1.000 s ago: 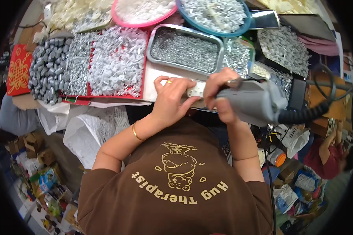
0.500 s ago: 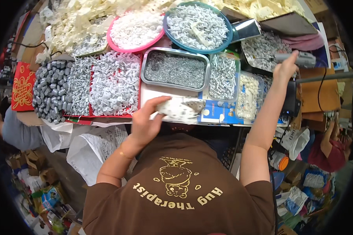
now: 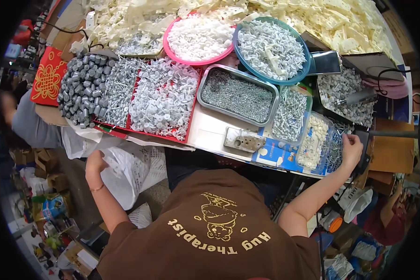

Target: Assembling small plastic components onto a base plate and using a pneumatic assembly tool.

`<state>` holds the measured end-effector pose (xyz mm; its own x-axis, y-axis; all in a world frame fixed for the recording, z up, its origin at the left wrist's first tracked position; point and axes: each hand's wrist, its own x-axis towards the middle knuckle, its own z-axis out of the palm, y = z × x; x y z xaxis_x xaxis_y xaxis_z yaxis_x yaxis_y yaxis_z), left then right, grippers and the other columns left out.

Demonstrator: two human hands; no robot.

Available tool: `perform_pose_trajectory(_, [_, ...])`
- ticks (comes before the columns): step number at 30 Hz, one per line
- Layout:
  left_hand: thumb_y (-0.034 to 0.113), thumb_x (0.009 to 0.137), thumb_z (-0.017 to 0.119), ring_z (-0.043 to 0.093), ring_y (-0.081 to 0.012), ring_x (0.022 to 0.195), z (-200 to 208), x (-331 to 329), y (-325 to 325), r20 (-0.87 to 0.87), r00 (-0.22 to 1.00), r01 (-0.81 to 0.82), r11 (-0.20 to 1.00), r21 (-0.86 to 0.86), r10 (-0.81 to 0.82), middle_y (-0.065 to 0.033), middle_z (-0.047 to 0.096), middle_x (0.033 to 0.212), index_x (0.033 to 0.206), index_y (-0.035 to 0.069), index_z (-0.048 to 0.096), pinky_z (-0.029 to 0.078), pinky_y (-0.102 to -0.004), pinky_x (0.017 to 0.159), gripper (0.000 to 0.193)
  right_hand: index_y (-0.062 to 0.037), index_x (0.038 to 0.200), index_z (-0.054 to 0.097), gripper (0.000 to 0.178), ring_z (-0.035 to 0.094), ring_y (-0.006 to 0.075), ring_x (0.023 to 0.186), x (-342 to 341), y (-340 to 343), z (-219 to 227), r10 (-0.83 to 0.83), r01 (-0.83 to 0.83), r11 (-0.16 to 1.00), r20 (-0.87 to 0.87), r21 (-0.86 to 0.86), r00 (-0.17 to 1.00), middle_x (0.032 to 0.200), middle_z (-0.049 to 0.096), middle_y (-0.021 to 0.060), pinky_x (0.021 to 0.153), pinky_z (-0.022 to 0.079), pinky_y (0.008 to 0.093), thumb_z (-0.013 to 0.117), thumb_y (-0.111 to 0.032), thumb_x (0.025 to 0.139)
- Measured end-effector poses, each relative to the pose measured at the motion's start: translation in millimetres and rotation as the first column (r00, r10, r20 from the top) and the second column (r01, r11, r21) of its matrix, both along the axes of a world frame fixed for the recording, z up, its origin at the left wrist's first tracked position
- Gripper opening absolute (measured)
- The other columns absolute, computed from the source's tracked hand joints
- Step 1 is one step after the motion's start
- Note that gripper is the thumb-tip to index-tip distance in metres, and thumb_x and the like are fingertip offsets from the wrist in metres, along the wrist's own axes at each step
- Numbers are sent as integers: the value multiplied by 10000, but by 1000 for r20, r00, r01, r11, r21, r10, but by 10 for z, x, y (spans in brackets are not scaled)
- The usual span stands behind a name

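My right hand reaches to the clear plastic tray of small metal screws at the right, thumb and fingertips pinched together at its edge. Whatever lies between them is too small to make out. My left hand hangs over a white plastic bag below the table's front edge, its fingers mostly hidden. A small metal block with holes rests at the table's front, touched by neither hand. The grey electric screwdriver lies on a black box of small grey-white parts.
Along the table stand a metal tray of small screws, a red box of white-headed parts, a pink basin, a teal basin and a clear box of cream pieces. Cream plastic plates are heaped behind.
My right hand has let go of the electric screwdriver and come down to the screw tray. My left hand has left the metal block and swung left over the bag. The view has shifted.
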<state>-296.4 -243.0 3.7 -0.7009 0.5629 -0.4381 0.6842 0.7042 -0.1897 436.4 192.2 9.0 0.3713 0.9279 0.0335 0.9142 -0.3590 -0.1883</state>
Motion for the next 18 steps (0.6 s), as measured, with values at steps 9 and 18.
perform_pose_trajectory(9, [96,914,691,681,-272,785,632,1779,2535,2,766,235,283,930,-643,-131,706,856,1003,21,723,514,-357,702,121,-117,1050,742,224,651,337,957,-148,-212,-404,157,-168,978,96,127,983,990,689,120,825,499,454,719,-258,877])
perform_pose_trajectory(18, [531,987,505,590,-283,1102,69,3122,4325,-475,520,691,23,722,-710,-89,682,1005,1128,184,704,226,-538,1012,424,-2,1046,765,275,678,108,744,-354,-262,-157,117,137,821,-397,554,910,870,763,60,692,529,267,714,-253,945])
